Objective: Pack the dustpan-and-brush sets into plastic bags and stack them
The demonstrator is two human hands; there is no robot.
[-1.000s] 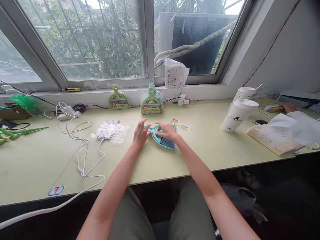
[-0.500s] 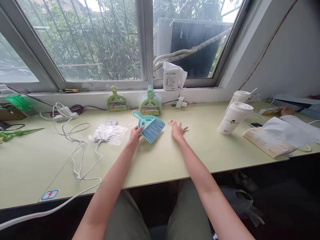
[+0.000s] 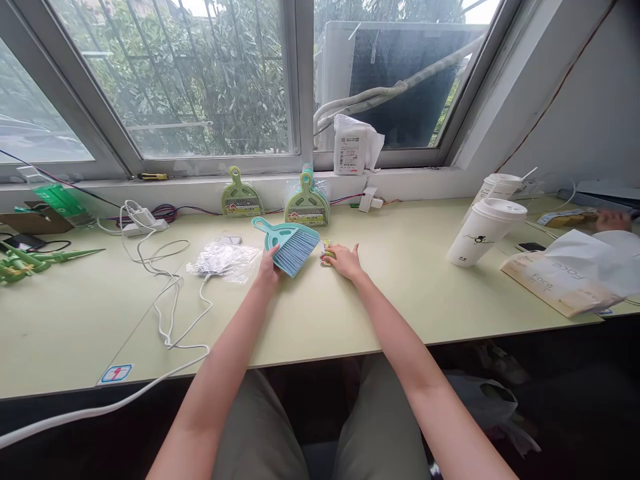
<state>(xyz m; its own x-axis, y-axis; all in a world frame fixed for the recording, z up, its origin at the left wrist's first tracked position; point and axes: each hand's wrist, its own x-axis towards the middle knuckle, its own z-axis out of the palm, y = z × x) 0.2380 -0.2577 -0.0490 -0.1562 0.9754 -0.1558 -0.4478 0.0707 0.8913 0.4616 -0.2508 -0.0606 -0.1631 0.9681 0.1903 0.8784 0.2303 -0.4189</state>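
A teal mini dustpan (image 3: 270, 230) with a blue-bristled hand brush (image 3: 296, 252) nested in it is held tilted just above the desk. My left hand (image 3: 270, 265) is closed on its lower left edge, thumb on top. To the right, my right hand (image 3: 346, 260) lies palm down with fingers stretched out over a small printed card (image 3: 326, 253) in green and red. The thumb points away from the fingers, which cover part of the card. The card lies close to the brush's right corner.
Green dustpan sets (image 3: 242, 195) and a wrapped stack of them (image 3: 307, 203) stand along the wall. Plastic wrapping (image 3: 225, 260) and a white cable (image 3: 175, 307) lie left. Paper cups (image 3: 483, 233) and a tissue pack (image 3: 565, 273) stand right. Another person's hand (image 3: 614, 221) shows far right.
My right hand has moved left, closer to the dustpan, and the card now shows beside its fingertips. The dustpan set has shifted slightly left. The view has turned a little left.
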